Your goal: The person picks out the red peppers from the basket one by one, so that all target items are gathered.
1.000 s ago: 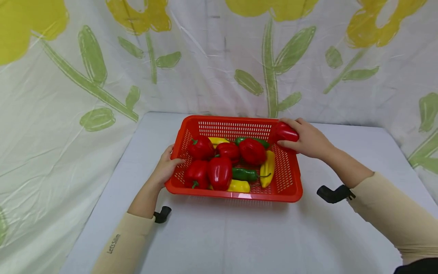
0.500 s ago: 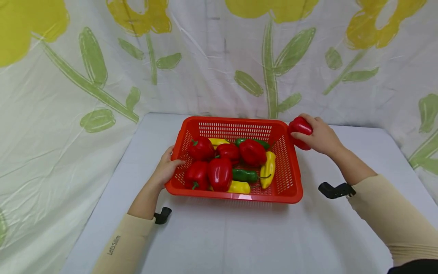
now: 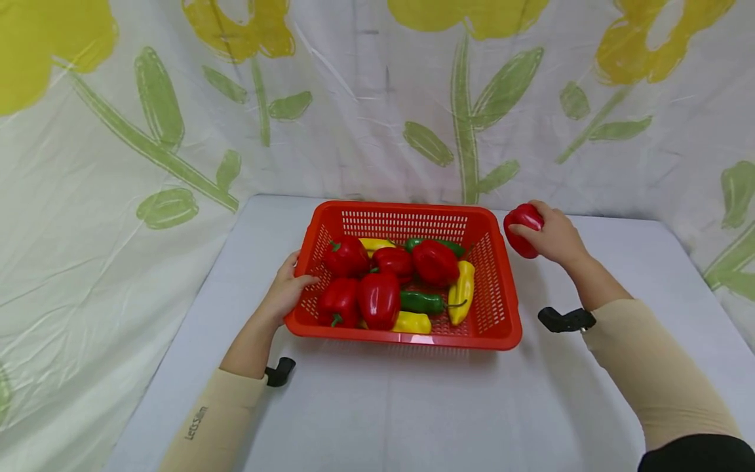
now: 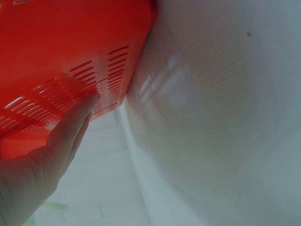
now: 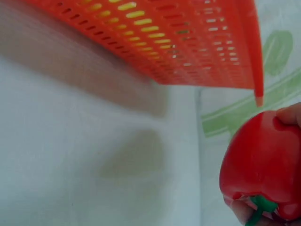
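Since a second ago the fingers of the right hand (image 3: 554,235) have carried a red bell pepper (image 5: 261,162) outward from over the back right corner of the red basket (image 3: 460,340). They grip it firmly, and I have it now just beside the basket's right rim, apart from it, held up over the white table (image 3: 366,406). Its green stem (plain to me only through the right wrist camera) shows at one end. Across from it, I see the left hand (image 3: 287,288) clasping the basket's left wall, thumb over the rim, fingers against the slotted outside. Within the basket I count five red peppers (image 3: 379,300), two green peppers (image 3: 421,302) and some yellow peppers (image 3: 463,292). Farther out hangs a flower-printed cloth (image 3: 354,131).
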The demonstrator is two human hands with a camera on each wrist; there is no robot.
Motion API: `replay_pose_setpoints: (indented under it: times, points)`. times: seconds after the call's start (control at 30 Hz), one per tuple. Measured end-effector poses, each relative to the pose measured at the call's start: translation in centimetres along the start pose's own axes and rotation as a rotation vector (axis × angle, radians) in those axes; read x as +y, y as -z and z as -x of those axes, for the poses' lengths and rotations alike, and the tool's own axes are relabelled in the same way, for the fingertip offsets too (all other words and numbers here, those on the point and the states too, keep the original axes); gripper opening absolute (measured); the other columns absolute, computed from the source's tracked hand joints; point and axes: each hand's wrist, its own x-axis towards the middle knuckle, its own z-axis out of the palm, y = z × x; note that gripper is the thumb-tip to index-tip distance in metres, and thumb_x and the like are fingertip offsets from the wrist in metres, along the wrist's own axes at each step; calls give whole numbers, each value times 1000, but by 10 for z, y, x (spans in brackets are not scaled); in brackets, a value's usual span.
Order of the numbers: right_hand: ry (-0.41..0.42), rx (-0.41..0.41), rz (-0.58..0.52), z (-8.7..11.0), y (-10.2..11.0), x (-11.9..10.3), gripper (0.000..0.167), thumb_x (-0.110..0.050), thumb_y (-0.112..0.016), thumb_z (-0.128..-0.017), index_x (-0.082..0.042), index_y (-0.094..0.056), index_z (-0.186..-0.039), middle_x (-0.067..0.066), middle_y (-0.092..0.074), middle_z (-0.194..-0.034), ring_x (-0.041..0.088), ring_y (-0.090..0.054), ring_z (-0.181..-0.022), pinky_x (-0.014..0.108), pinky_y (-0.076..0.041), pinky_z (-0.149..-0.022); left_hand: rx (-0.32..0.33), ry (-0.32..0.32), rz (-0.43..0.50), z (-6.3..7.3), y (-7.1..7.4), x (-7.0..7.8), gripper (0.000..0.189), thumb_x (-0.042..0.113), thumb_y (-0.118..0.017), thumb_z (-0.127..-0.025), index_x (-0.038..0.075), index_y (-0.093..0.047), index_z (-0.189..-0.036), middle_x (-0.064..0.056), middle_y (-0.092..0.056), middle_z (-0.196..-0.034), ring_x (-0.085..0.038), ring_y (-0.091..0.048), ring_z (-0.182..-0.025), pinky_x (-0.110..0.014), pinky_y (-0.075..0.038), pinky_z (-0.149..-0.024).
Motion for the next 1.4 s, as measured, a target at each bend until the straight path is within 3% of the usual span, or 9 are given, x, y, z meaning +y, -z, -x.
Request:
replay_pose_setpoints:
  times: [0.47, 1.13, 1.4]
  points:
    - [-169, -38, 8, -14, -14, 20, 80, -50, -48, -88, 0, -20, -144, 34, -35, -130, 50, -37, -114, 59, -46, -87, -3, -2, -1, -1, 0, -1, 60, 1, -41, -91, 7, -18, -146, -21, -40, -138, -34, -48, -120, -36, -50, -89]
    - [-269, -86, 39, -19, -38, 21, 77, -47, -47, -88, 0, -22, -143, 34, -38, -128, 46, -41, -109, 53, -49, -83, -8, -11, -3, 0, 0, 1, 60, 1, -40, -91, 6, -16, -146, -22, -39, -138, -34, -47, -120, -41, -48, -94]
    - [-304, -110, 94, -20, -44, 24, 77, -47, -46, -87, 2, -22, -142, 34, -39, -124, 47, -42, -107, 55, -47, -83, -1, -1, -17, -1, 0, -1, 60, 2, -41, -91, 7, -17, -146, -22, -40, -139, -32, -49, -119, -37, -50, -90]
